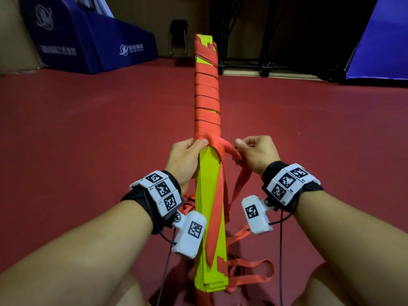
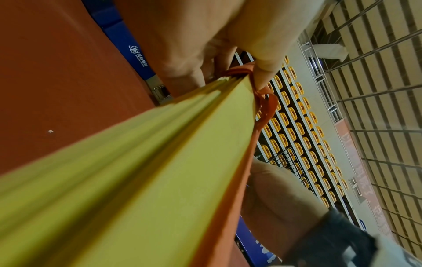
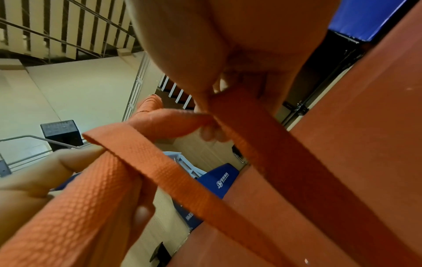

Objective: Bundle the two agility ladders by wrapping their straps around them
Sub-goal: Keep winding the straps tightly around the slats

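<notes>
A stack of yellow ladder rungs (image 1: 208, 195) stands upright before me, its upper half wound in red-orange strap (image 1: 207, 100). My left hand (image 1: 187, 155) grips the stack at mid-height, thumb pressed on the lowest wrap. In the left wrist view the rungs (image 2: 137, 171) run up to that thumb (image 2: 265, 72). Just right of the stack, my right hand (image 1: 254, 153) pinches the free strap (image 1: 225, 146) as it comes off the last wrap. The right wrist view shows the strap (image 3: 160, 124) folded through those fingers. More loose strap (image 1: 249, 272) lies looped on the floor.
The red sports floor (image 1: 88, 140) spreads all round. Blue padded mats (image 1: 95, 40) stand at the back left, another blue mat (image 1: 379, 40) at the right. A dark folding chair (image 1: 178, 38) and black racks (image 1: 254, 40) stand against the far wall.
</notes>
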A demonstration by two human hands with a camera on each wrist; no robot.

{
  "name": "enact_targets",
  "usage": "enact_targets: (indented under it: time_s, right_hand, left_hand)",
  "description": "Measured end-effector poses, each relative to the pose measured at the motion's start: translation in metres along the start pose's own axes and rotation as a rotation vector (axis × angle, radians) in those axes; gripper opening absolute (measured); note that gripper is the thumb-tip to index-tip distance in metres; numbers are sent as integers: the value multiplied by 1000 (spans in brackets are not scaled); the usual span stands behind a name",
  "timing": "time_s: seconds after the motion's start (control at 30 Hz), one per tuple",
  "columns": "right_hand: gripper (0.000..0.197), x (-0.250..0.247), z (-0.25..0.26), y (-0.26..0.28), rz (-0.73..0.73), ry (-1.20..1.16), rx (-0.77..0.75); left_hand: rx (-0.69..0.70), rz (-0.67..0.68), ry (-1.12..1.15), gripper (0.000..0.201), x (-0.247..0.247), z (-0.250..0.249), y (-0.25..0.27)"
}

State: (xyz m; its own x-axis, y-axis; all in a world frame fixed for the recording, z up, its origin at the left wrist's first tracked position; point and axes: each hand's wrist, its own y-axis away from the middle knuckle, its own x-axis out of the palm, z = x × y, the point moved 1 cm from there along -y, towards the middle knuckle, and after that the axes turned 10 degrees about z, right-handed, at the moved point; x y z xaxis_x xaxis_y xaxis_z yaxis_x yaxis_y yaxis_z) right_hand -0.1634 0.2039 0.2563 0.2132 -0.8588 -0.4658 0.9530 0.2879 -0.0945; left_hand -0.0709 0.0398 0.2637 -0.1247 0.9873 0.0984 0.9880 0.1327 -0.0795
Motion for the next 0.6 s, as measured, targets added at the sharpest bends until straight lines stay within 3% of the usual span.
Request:
enact_targets:
  time_s: [0.07, 0.13, 0.37, 0.47, 0.6]
  right_hand:
    - [43, -2, 4, 0, -61, 27, -35]
    - [38, -2, 8, 3, -51, 42, -54]
    - [7, 7, 1, 3, 188, 87, -3]
    - [22, 12, 0, 3, 256, 91, -24]
    - [18, 13, -1, 5, 211, 187, -76]
  left_hand:
    - [8, -10, 8, 17, 0, 1, 0]
    - [18, -23, 5, 17, 1, 1, -1]
    - [15, -27, 24, 26, 1, 0, 0]
    - [24, -14, 64, 30, 1, -3, 2]
    - [32, 8, 84, 31, 2, -4, 3]
